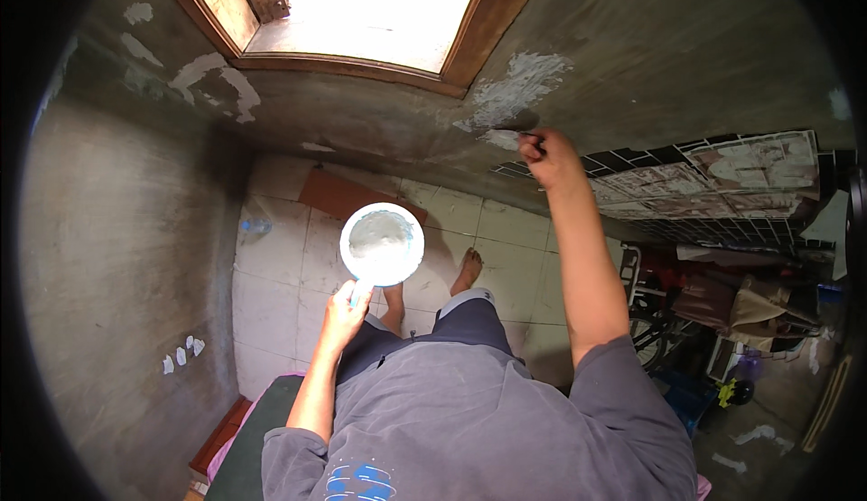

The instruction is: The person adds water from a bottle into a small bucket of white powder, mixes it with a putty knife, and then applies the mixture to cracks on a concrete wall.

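My left hand [341,317] is wrapped round the handle of a white dipper [419,250], which it holds upright in front of my legs. Inside the dipper lies a whitish paste [381,228]. My right arm reaches out to the grey wall [650,58], and the right hand [549,153] is closed round the dark handle of a putty knife [504,137]. Its blade, whitish with paste, is at the wall along the lower edge of a smeared white patch [519,90]. Most of the knife's handle is hidden in my fingers.
A wooden-framed window [352,65] opens above. Other white patches [217,81] mark the walls. Below are a tiled floor [271,275], a brown board [334,196] and a plastic bottle [256,226]. To the right, paper sheets [722,171] cover black tiling, near a bicycle wheel [646,338] and bags [763,311].
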`<action>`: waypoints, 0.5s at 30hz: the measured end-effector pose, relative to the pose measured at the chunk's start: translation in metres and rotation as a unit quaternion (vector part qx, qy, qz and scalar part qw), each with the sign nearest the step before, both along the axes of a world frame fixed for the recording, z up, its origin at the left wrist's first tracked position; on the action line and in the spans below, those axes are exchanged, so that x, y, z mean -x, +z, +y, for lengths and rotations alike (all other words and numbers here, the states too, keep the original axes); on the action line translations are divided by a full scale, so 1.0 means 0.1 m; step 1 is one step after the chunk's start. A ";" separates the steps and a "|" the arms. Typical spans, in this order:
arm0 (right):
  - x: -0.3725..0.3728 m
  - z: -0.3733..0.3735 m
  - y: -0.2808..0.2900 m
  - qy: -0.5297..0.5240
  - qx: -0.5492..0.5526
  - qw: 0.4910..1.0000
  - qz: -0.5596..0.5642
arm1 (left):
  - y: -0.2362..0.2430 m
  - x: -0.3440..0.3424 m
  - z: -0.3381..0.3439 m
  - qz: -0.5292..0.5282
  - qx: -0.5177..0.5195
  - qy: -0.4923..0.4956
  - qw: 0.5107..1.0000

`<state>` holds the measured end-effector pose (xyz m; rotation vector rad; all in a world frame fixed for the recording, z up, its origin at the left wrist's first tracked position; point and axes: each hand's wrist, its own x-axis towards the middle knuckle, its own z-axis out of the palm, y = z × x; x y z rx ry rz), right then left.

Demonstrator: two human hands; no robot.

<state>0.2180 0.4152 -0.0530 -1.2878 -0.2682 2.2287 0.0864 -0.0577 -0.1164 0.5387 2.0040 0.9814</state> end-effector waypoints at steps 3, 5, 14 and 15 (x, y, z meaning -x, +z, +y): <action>-0.32 -0.23 0.36 0.011 0.000 1.000 -0.017 | 0.04 0.00 0.01 0.005 0.010 0.002 1.000; -0.38 -0.35 0.41 0.019 0.036 0.999 -0.023 | -0.03 0.00 -0.03 -0.004 0.019 0.013 1.000; -0.28 0.12 -0.64 -0.056 0.054 0.997 -0.023 | 0.11 0.00 0.11 0.014 0.020 -0.022 0.999; -0.29 0.14 -0.58 -0.039 0.023 0.999 -0.019 | 0.13 0.00 0.10 0.018 0.020 -0.025 0.999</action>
